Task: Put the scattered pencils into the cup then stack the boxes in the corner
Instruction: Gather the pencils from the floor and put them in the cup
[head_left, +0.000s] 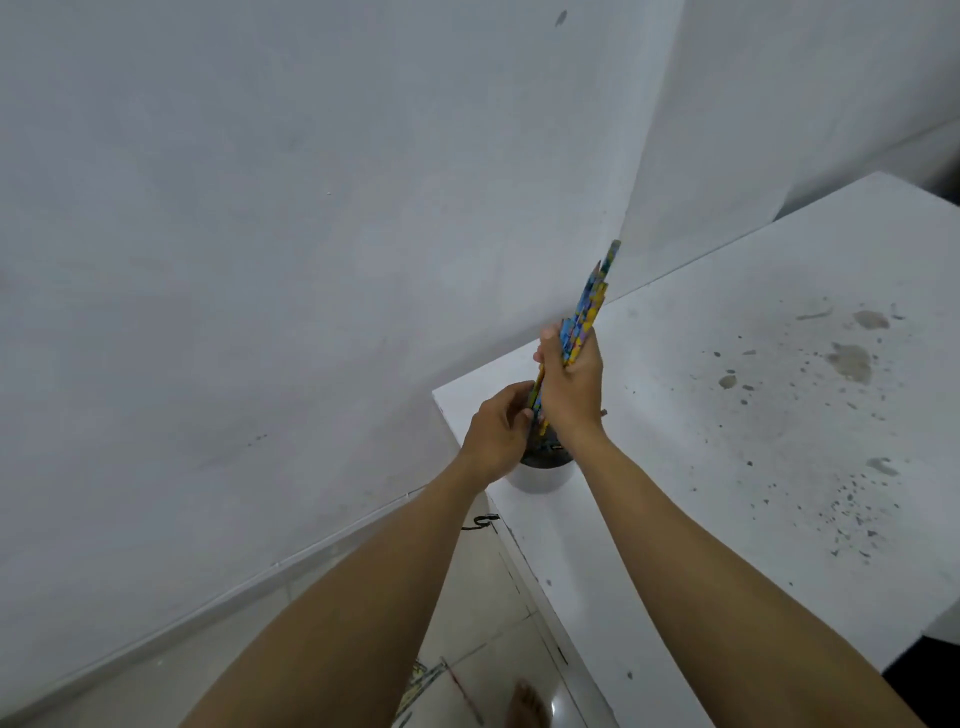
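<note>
Right hand (571, 389) grips the pencils (589, 312) (tips up) over the cup (540, 475); left hand (496, 434) pinches 1.

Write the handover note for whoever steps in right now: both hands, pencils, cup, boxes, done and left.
Right hand: closed around the bundle of pencils, held upright with lower ends over the cup.
Left hand: at the cup's rim, fingers on the bundle's lower ends.
Cup: at the near-left corner of the white table.
Done: pencils gathered.
Left: drop the bundle fully in; stack the boxes, none in view.

Stained white table (727, 415), cup (540, 475) at corner
</note>
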